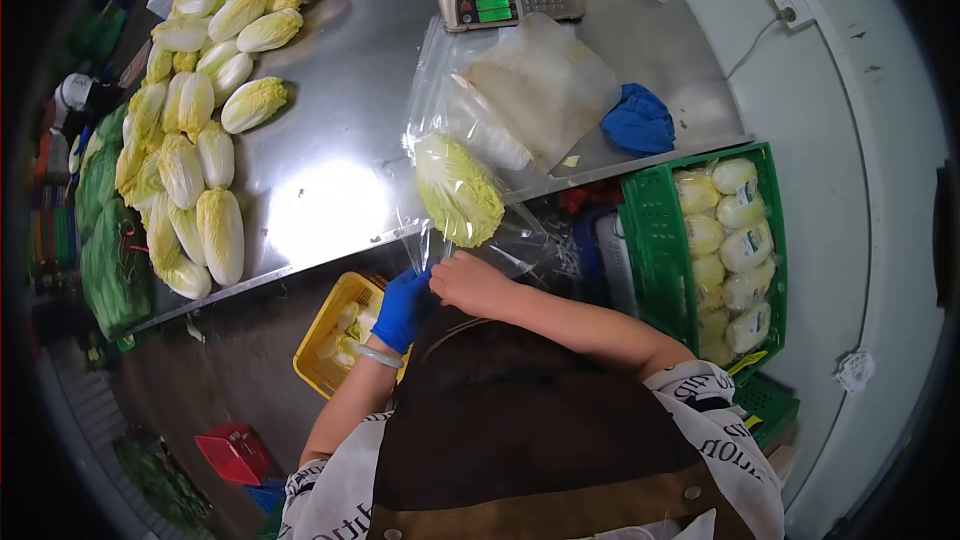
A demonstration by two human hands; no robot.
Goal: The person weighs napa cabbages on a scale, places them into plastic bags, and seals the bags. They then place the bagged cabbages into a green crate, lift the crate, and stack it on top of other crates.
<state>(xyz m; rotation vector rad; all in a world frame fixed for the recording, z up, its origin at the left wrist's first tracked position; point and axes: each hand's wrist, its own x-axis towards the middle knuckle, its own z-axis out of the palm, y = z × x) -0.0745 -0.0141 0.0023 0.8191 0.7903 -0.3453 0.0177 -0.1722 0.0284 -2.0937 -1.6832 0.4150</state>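
Note:
A napa cabbage (455, 185) lies inside a clear plastic bag (428, 240) at the front edge of the steel table. My left hand (403, 305), in a blue glove, is closed on the near end of the bag. Beside it, my bare right hand (470, 283) pinches the same gathered plastic, just below the cabbage. Parts of the fingers on both hands are hidden. A stack of flat clear bags (540, 90) lies on the table beyond the cabbage.
Several unwrapped cabbages (195, 130) are piled on the table's left. A digital scale (515, 0) stands at the back. Blue crumpled material (638, 120) lies at right, near a green crate (650, 230) of wrapped cabbages. Below the edge is a yellow basket (318, 340) with leaf scraps.

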